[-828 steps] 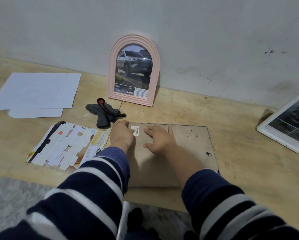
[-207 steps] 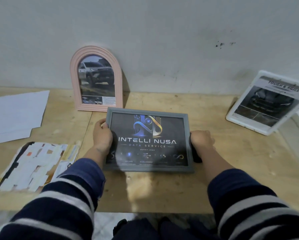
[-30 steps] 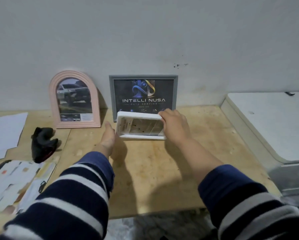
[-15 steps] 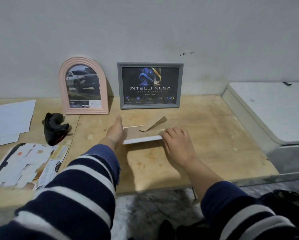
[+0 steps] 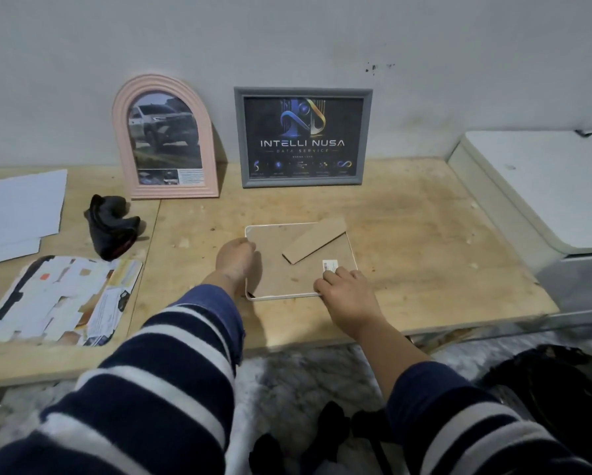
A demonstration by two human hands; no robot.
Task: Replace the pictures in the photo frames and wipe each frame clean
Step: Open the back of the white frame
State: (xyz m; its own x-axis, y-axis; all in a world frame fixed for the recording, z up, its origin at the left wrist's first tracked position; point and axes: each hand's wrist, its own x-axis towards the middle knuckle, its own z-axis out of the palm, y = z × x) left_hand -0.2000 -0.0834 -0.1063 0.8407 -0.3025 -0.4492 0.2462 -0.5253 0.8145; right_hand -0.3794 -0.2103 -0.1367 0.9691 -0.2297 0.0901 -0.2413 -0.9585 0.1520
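A white photo frame (image 5: 299,265) lies face down in the middle of the wooden table (image 5: 425,241), brown backing up, with its cardboard stand flap (image 5: 315,243) sticking out. My left hand (image 5: 234,257) grips the frame's left edge. My right hand (image 5: 344,289) holds its near right corner, fingertips by a small white sticker (image 5: 329,265). A pink arched frame (image 5: 164,138) with a car picture and a grey frame (image 5: 303,137) with a dark logo print lean against the wall. A black cloth (image 5: 111,226) lies left of the white frame.
White paper sheets (image 5: 17,210) and a printed page covered in white scraps (image 5: 61,299) lie at the left. A white appliance (image 5: 541,190) stands against the table's right side. Dark bags (image 5: 545,389) sit on the floor below.
The white frame, tilted half a second ago, now lies flat face down. My right hand has shifted to its near right corner; the left stays at its left edge.
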